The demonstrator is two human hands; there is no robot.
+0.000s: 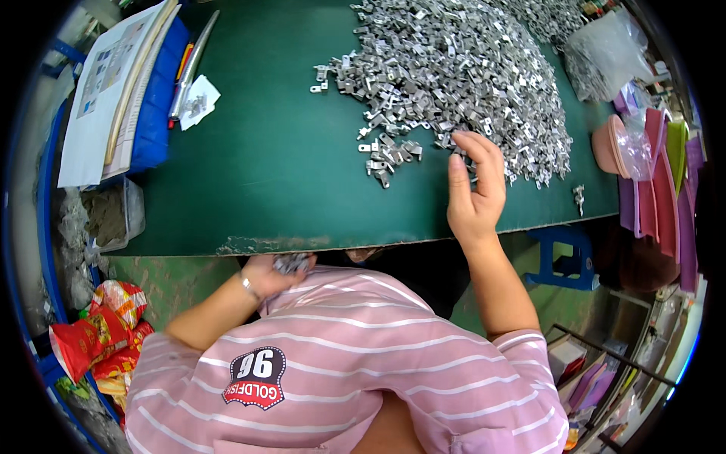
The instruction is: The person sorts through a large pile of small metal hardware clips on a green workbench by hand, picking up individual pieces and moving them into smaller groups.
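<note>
A large heap of small bent silver metal brackets (454, 68) covers the far right part of the green table (249, 166). My right hand (478, 198) is over the near edge of the heap, its thumb and curved fingers apart. Nothing shows between them, though the fingertips overlap a few brackets and I cannot tell whether they touch. To its left lies a small loose group of brackets (389, 155). Just below the table's front edge, my left hand (265, 277) is turned palm up, fingers curled around a handful of metal brackets (292, 262), slightly blurred.
At the left stand a blue bin (157, 113) with papers, a silver pen-like tool (195, 68) and a clear tub (134, 216). Right of the heap are a plastic bag (609, 57), a pink cup (607, 147) and coloured trays (658, 189). A blue stool (561, 257) is below.
</note>
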